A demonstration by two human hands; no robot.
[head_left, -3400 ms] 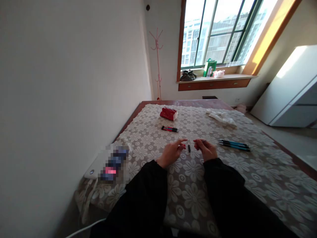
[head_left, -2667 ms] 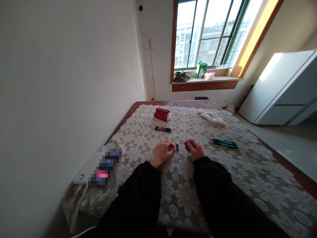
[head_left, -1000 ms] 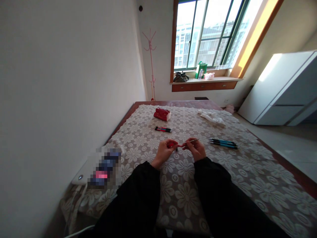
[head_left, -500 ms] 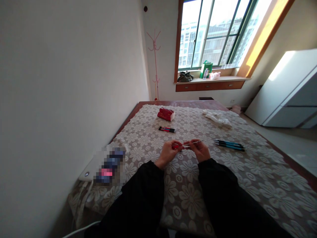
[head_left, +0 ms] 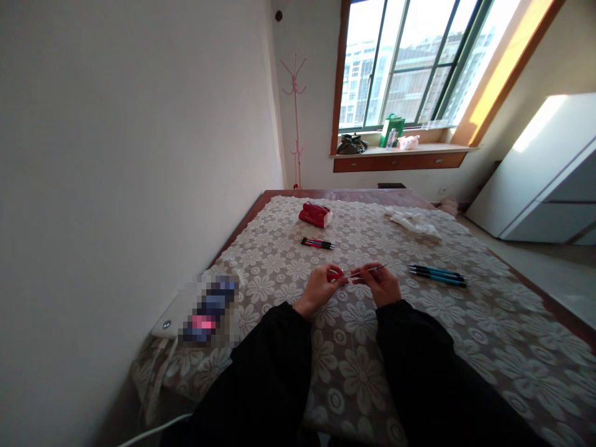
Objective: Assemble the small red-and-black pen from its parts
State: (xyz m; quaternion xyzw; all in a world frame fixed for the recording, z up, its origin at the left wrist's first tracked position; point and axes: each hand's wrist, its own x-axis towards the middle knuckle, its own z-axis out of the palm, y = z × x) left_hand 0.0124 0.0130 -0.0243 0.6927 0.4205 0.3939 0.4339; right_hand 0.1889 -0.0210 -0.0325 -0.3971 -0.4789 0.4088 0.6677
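A wide tabletop [head_left: 288,194] with a reddish-brown wooden edge is carrying everything here, and a lace cloth [head_left: 465,323] patterned with pale flowers is covering nearly all of it, drooping over the near left corner. A red packet [head_left: 315,214] is lying toward the far side, with a pair of red-and-black pens [head_left: 318,243] resting just in front of it. A crumpled white cloth [head_left: 414,221] is sitting at the far right. Some blue pens [head_left: 437,274], probably three, are lying side by side on the right. A flat white device [head_left: 186,304] is lying at the near left edge, partly blurred.
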